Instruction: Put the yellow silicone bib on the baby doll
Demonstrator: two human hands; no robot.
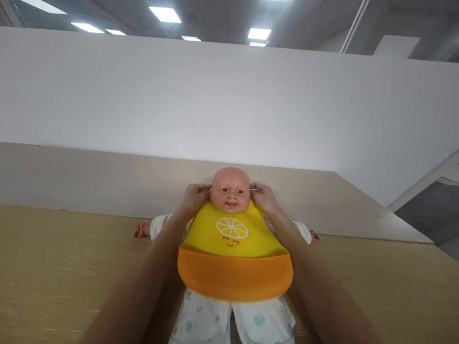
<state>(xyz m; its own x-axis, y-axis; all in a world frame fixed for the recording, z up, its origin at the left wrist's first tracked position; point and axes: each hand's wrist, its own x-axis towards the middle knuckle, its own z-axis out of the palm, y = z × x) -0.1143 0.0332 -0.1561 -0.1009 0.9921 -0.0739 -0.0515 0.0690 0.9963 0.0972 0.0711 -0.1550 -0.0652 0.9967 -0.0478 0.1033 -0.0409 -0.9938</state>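
Observation:
A baby doll [230, 179] lies on its back in the middle of the view, dressed in white clothes with coloured dots [208, 317]. Over its chest is a yellow bib [204, 231] with a printed lemon slice and an orange catch pocket [234, 277]. My left hand [195, 197] is closed at the left side of the doll's neck, gripping the bib's upper end. On the other side, my right hand [264, 197] holds the opposite end the same way. Both sets of fingertips are partly hidden behind the doll's head, as is the back of the neckband.
The doll rests on a wooden tabletop [71, 267]. Behind its head runs a paler raised board or ledge [89, 174], and a white partition [215, 105] stands beyond. The doll's arms stretch out sideways, its left-hand side arm [143, 229] past my forearm.

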